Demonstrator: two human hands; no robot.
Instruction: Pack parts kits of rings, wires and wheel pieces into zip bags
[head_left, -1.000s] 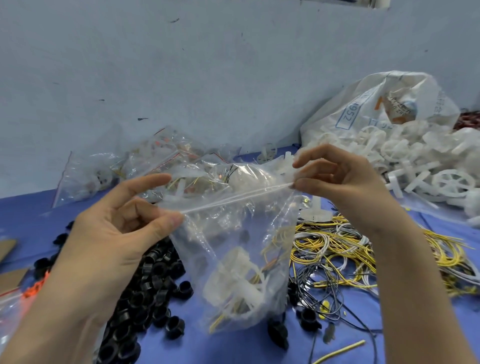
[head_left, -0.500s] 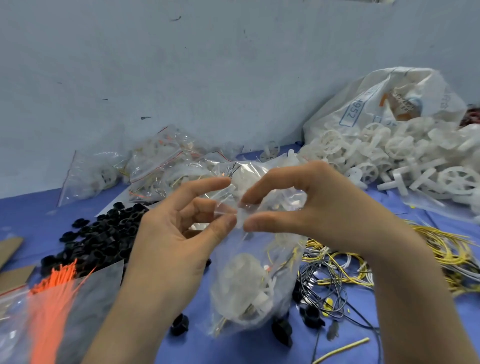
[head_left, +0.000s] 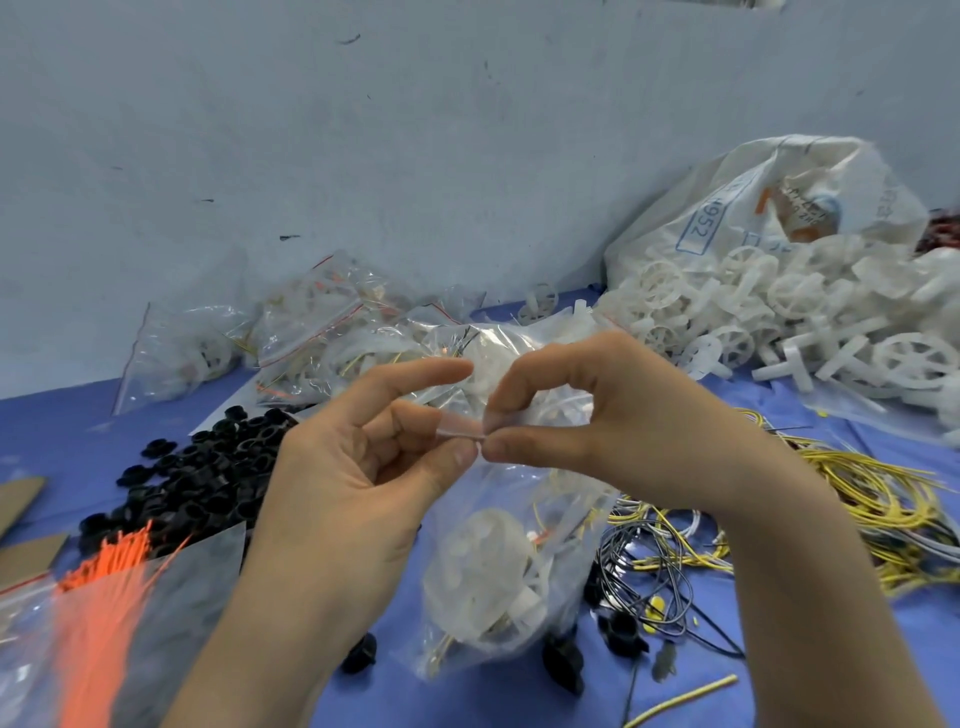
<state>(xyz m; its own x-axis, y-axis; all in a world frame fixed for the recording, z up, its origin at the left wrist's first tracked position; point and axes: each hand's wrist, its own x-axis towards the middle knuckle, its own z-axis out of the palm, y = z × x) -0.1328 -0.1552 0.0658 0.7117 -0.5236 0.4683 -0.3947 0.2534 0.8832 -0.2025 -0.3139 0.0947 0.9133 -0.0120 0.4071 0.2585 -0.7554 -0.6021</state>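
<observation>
A clear zip bag (head_left: 498, 561) hangs in mid-air over the blue table, holding white wheel pieces and some wires. My left hand (head_left: 358, 467) and my right hand (head_left: 613, 421) both pinch its top strip between thumb and forefinger, fingertips almost touching at the centre. Black rings (head_left: 208, 478) lie heaped at the left. Yellow, white and black wires (head_left: 779, 525) sprawl at the right. White wheel pieces (head_left: 810, 322) are piled at the back right.
Several filled zip bags (head_left: 322, 332) lie against the wall behind my hands. A large white sack (head_left: 769, 208) stands behind the wheel pile. A bag of orange ties (head_left: 104, 597) and cardboard pieces (head_left: 21, 499) sit at the near left.
My hands, a bag's width apart a second ago, have come together along the top strip. The bag now hangs bunched beneath the pinch.
</observation>
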